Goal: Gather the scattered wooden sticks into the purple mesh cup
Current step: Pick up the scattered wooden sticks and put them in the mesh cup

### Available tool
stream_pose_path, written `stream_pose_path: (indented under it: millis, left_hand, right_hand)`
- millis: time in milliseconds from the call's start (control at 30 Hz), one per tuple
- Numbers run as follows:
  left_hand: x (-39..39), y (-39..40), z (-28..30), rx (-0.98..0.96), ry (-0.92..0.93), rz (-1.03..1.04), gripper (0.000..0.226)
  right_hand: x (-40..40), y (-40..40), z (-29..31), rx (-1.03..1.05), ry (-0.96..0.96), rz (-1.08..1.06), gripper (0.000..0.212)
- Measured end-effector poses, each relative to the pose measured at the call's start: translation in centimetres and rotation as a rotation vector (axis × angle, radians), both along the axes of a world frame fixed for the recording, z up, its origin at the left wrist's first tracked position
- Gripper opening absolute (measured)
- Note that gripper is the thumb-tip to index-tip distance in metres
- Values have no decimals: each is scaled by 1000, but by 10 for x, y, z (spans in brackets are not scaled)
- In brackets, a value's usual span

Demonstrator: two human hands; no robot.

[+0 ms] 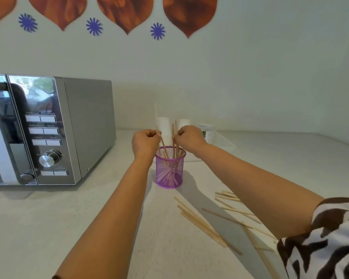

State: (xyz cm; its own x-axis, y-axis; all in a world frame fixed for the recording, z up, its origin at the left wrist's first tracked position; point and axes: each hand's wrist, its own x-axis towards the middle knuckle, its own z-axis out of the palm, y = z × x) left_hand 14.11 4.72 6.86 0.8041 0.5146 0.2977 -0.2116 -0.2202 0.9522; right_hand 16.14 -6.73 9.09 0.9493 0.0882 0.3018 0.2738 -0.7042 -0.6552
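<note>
The purple mesh cup (170, 168) stands upright on the white counter with several wooden sticks leaning inside it. Just above its rim, my left hand (145, 143) grips a long stick (156, 117) whose lower end dips into the cup. My right hand (189, 137) pinches one or two sticks (173, 129) that also reach down into the cup. Several loose sticks (201, 222) lie scattered on the counter in front of the cup and to its right, partly under my right forearm.
A silver microwave (48, 129) fills the left side of the counter. Behind the cup stand two white cups (164, 123) and a small jar (207, 132) with a clear lidded tub (224, 140) beside it. The wall is close behind them.
</note>
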Motion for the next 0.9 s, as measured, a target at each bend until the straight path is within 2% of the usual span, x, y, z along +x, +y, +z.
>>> stream_pose_path:
  millis: [233, 333, 433, 700, 800, 900]
  left_hand:
    - [-2, -7, -7, 149, 234, -50, 18]
    - [0, -4, -4, 220, 299, -2, 18]
    - [-1, -2, -1, 276, 339, 47, 30]
    - [-14, 0, 19, 337, 161, 62, 13]
    - [-26, -8, 32, 459, 136, 45, 12]
    - [-41, -26, 46, 639, 150, -86, 17]
  right_hand:
    - [-7, -11, 7, -115, -44, -30, 28]
    - [-10, -15, 7, -108, -49, -7, 29]
    - [-13, -18, 7, -93, -50, 2, 29]
    - [-27, -48, 14, -42, -76, -17, 28]
    - [-43, -77, 13, -70, -71, -51, 27]
    - [-61, -118, 3, -97, 7, -83, 30]
